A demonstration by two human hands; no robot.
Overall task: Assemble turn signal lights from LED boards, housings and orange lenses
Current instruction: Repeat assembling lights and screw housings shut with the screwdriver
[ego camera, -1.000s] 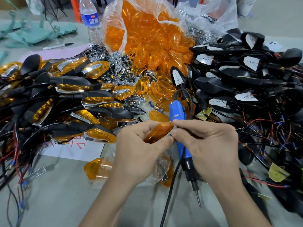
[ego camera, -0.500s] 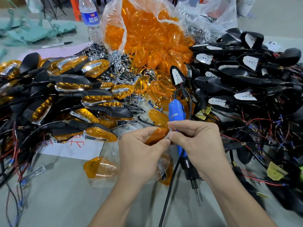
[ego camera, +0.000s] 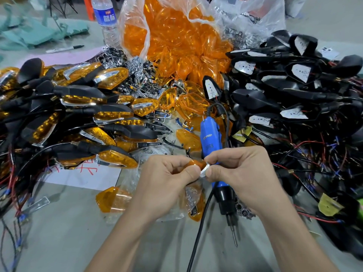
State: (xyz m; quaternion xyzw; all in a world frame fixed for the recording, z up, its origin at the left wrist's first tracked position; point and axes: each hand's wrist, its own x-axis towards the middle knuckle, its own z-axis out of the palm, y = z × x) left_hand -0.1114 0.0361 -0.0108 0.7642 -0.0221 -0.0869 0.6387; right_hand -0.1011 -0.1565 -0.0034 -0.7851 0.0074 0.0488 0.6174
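Note:
My left hand [ego camera: 165,179] grips an orange lens [ego camera: 197,163] just above the table's front middle. My right hand [ego camera: 238,173] pinches a small silvery strip [ego camera: 204,171] at the lens's right tip; what the strip is I cannot tell. Most of the lens is hidden by my fingers. Under my right hand lies a blue electric screwdriver [ego camera: 211,138], bit pointing toward me. A clear bag of orange lenses [ego camera: 176,40] stands behind. Black housings with white LED boards [ego camera: 298,71] are piled at the right. Finished signals with orange lenses [ego camera: 82,118] are heaped at the left.
Chrome trim pieces [ego camera: 135,65] lie between the piles. A loose orange lens [ego camera: 112,199] in plastic wrap sits at my left wrist. A water bottle [ego camera: 107,18] and a marker pen [ego camera: 64,49] are at the back left. Red and black wires [ego camera: 318,154] spread at the right.
Both hands have drawn slightly toward me and closer together. My right fingers have shifted to the lens's tip, where a silvery strip now shows. More of the lens is covered.

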